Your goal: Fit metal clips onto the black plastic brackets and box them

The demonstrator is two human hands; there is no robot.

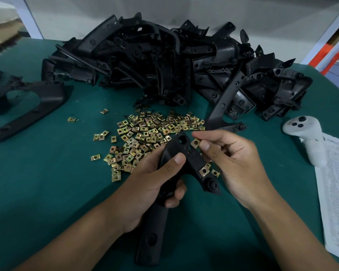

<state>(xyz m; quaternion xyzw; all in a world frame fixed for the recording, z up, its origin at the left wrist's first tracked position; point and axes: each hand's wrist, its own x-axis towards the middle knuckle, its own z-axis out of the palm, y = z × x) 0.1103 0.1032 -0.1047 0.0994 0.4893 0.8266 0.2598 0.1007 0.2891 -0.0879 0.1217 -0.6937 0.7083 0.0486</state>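
Black plastic fills the far side of the green table (47,182): a heap of brackets (174,61), with one loose bracket (27,102) lying off to the left. The left hand (151,184) is closed round a bracket (176,165) that already carries one clip (204,170). The right hand (233,159) pinches another clip (195,142) at the bracket's upper edge. Loose clips (145,133) are scattered just behind the hands. A white controller (305,137) rests on papers (335,192) at the right.

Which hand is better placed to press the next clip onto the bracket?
The right hand: it already pinches a metal clip at the bracket edge, while the left hand grips the bracket body.
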